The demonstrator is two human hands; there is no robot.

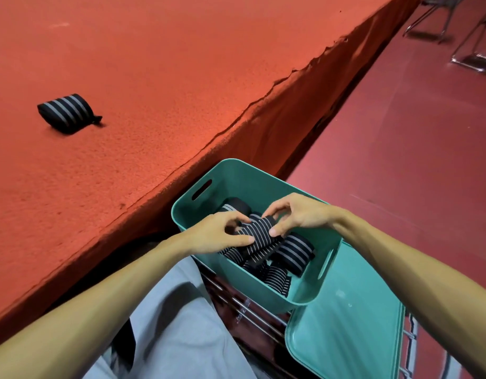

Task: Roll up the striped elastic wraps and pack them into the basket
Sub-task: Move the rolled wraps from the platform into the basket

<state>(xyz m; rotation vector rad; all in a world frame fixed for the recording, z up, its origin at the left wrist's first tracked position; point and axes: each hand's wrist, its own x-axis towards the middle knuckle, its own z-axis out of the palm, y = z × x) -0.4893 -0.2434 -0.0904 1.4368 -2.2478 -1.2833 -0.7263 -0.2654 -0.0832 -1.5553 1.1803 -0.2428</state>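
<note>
Far left: one rolled wrap (68, 113) lies alone on the red table (181, 77), well apart from everything else, not yet packed.

Centre: the teal basket (237, 170) sits below the table edge, beside my lap. My left hand (220, 232) is curled round the near end of a striped roll (256, 237), thumb and fingers pinching it. My right hand (299, 214) pinches the far end with its fingertips. The roll is held over the basket, just above the packed rolls (293, 254) lying in it.

Right: the teal lid (345, 324) lies flat beside the basket.

Step in hand, as I judge it: seating this roll among the others. Next move calls for pressing it into a gap so it cannot unwind, letting go with both hands, then reaching left for the table roll.
</note>
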